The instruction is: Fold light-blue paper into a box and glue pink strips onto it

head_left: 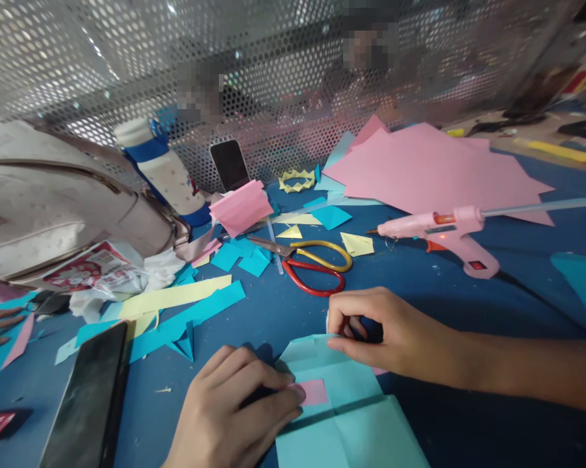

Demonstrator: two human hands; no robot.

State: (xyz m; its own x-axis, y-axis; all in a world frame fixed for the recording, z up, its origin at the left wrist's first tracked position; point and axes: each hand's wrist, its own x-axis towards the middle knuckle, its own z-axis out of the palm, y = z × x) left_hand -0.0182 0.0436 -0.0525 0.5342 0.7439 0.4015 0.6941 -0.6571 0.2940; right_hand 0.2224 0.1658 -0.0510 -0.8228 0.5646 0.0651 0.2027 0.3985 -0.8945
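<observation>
A light-blue folded sheet of paper point(351, 429) lies on the blue table at the bottom centre, with a small pink paper patch point(315, 392) on it. My left hand point(239, 403) has its fingers closed at the sheet's left edge, the tips touching the end of the patch. At the sheet's upper edge, my right hand point(385, 328) pinches the paper between thumb and curled fingers. Beyond my hands lie scissors point(317, 265) with one yellow and one red handle. A pink glue gun point(439, 234) rests on its side to the right, a glue stick in its back.
A dark phone point(86, 396) lies at left among paper strips point(190, 318). A white bag point(54, 201), a bottle point(164, 172) and a propped phone point(230, 164) stand behind. Large pink sheets point(434, 166) lie at back right. Another person's hand point(0, 325) shows at far left.
</observation>
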